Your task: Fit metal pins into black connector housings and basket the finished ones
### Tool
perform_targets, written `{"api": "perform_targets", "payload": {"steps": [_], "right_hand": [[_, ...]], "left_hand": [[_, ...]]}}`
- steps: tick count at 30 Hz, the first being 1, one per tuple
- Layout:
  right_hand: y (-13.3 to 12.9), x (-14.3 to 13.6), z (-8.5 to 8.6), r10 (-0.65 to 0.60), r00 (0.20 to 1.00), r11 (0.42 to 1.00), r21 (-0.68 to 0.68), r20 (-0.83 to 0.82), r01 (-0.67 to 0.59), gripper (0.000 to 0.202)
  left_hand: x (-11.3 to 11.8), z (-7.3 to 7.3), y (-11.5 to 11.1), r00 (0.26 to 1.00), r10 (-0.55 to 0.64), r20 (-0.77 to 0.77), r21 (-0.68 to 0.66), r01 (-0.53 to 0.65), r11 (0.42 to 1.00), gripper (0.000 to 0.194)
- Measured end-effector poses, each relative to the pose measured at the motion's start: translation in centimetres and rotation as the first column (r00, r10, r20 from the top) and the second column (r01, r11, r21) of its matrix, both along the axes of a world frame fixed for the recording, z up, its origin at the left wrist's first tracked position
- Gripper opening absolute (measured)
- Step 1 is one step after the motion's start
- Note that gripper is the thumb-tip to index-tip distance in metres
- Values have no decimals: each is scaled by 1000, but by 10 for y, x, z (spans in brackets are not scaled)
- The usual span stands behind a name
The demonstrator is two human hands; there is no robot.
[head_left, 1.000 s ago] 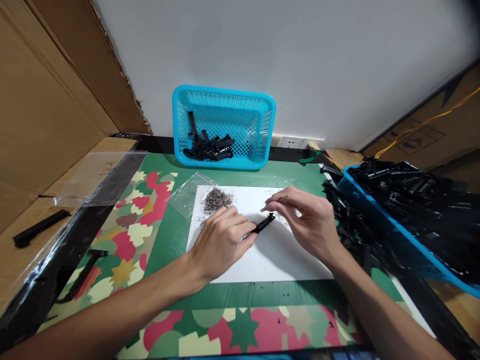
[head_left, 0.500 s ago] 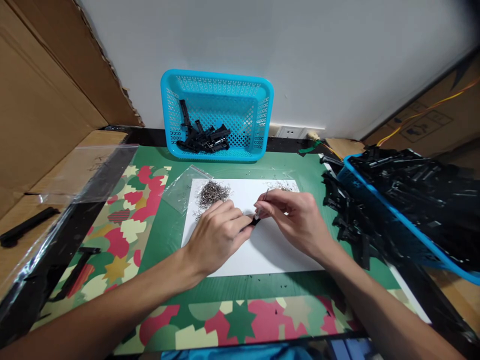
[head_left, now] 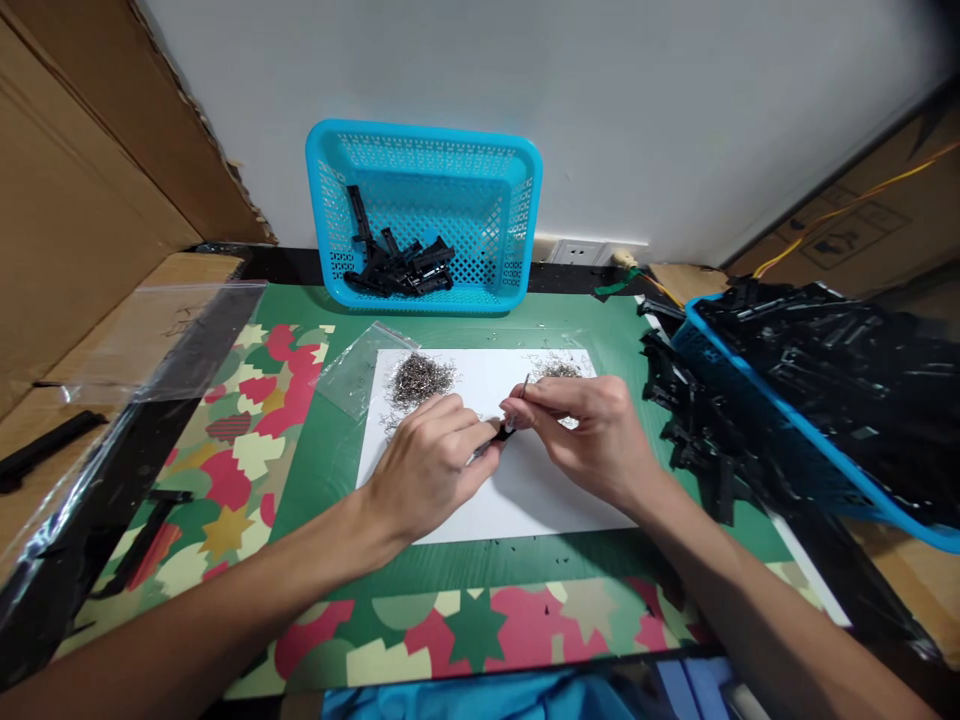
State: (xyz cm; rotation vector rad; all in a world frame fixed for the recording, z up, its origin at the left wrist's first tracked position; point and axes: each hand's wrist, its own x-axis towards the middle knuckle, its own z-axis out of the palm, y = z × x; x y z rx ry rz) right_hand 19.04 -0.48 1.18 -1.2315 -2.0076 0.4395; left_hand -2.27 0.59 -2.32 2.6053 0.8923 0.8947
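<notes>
Over a white paper sheet (head_left: 487, 510), my left hand (head_left: 439, 460) is closed on a small black part (head_left: 508, 430), mostly hidden by the fingers. My right hand (head_left: 581, 425) pinches a thin metal tool (head_left: 523, 388) against the end of that part; its lower end is too small to make out. A dense pile of tiny metal pieces (head_left: 420, 380) lies beyond my left hand on the sheet. Beyond my right hand is a smaller scatter of similar pieces (head_left: 559, 368).
A blue basket (head_left: 424, 130) with several black parts stands against the wall. At the right, another blue basket (head_left: 795, 425) is heaped with black parts, and loose ones (head_left: 697, 445) lie beside it. A clear bag (head_left: 349, 375) touches the sheet's left side.
The whole view has shifted slightly, so the scene sits a little higher and further left. My right hand has drawn back slightly, uncovering more of the small scatter. Both hands keep their holds.
</notes>
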Motion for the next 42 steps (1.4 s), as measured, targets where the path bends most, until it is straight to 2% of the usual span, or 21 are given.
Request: {"api": "perform_targets", "payload": {"steps": [6, 14, 22, 28, 32, 37, 42], "right_hand": [[0, 0, 0, -4, 1000, 999, -55, -22, 3, 29], [-2, 0, -4, -31, 993, 995, -93, -114, 20, 11], [-2, -1, 3, -11, 990, 989, -149, -141, -10, 12], [-3, -1, 11, 11, 997, 988, -154, -81, -24, 28], [-4, -1, 8, -1, 988, 984, -179, -152, -27, 15], [-5, -1, 6, 6, 990, 984, -175, -144, -31, 14], [-4, 0, 8, -8, 995, 991, -136, -96, -5, 28]], "left_hand": [[0, -1, 1, 1000, 11, 1, 4, -11, 1000, 11], [1, 1, 1, 1000, 23, -3, 19, -23, 1000, 17], [0, -1, 1, 1000, 22, -8, 15, -22, 1000, 17], [1, 1, 1, 1000, 19, -9, 25, -19, 1000, 15], [1, 2, 1, 1000, 26, -6, 32, -26, 999, 17], [0, 0, 1, 1000, 25, -15, 35, -24, 999, 16], [0, 0, 1, 1000, 24, -19, 39, -23, 999, 15]]}}
